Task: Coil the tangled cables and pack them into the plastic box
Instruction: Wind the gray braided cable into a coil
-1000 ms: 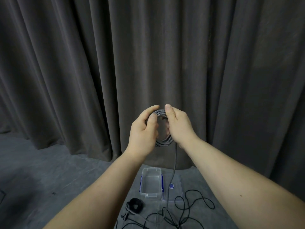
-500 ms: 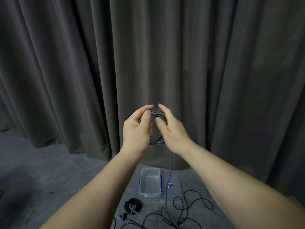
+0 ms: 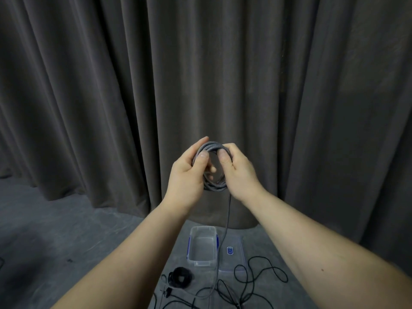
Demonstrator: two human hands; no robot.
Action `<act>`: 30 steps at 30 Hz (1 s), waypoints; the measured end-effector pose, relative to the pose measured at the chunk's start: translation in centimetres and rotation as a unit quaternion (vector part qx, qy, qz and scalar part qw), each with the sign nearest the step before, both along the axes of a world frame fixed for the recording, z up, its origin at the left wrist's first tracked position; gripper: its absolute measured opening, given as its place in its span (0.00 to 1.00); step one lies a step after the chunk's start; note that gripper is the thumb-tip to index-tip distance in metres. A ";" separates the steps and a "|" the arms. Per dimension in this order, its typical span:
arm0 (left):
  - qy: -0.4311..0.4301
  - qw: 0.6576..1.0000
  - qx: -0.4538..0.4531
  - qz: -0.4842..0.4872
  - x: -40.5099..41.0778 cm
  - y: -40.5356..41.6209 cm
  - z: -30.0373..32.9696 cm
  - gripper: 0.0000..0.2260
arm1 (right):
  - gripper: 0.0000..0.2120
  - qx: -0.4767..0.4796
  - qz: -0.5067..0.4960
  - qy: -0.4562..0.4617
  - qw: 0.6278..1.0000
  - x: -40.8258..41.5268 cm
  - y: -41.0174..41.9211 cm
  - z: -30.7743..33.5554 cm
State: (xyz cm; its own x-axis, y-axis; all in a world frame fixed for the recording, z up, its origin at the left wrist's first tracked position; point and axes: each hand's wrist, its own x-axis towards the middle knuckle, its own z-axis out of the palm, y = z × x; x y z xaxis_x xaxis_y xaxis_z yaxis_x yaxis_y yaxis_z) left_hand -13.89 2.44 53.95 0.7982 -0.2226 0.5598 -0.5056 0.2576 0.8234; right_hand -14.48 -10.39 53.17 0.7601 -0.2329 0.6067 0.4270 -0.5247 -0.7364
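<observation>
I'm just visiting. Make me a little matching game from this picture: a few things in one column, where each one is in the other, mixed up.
Things:
1. grey braided cable
2. plastic box
3. lid
4. black coiled cable

Places:
A. flat on the floor, right of the box
B. looped between both hands
C. on the floor, open, nothing inside
D. on the floor, near side of the box, to its left

Pairs: 1-B, 2-C, 3-A, 4-D
</observation>
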 end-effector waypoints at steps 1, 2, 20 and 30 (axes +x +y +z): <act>0.000 1.000 -0.009 0.001 -0.1 0.0 0.2 0.14 | 0.08 -0.004 0.005 -0.003 1.000 0.0 0.0 0.0; -0.001 1.000 -0.020 0.003 -0.1 -0.1 0.5 0.14 | 0.10 -0.009 0.005 -0.005 1.000 0.0 0.0 0.0; 0.052 0.976 -0.166 0.131 3.7 1.8 2.8 0.10 | 0.08 0.123 0.111 0.222 0.961 -0.7 -1.9 -0.4; -0.025 0.972 -0.007 0.234 5.2 3.3 1.9 0.08 | 0.07 -0.509 -0.030 0.179 0.841 -2.0 -0.7 2.3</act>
State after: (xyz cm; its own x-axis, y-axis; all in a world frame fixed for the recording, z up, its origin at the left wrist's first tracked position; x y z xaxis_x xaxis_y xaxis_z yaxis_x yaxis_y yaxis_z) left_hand -8.64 5.75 55.86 0.7818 0.1659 0.6011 -0.6097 0.0013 0.7926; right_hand -16.51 -11.11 55.43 0.9420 0.2253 0.2490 0.2243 -0.9740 0.0327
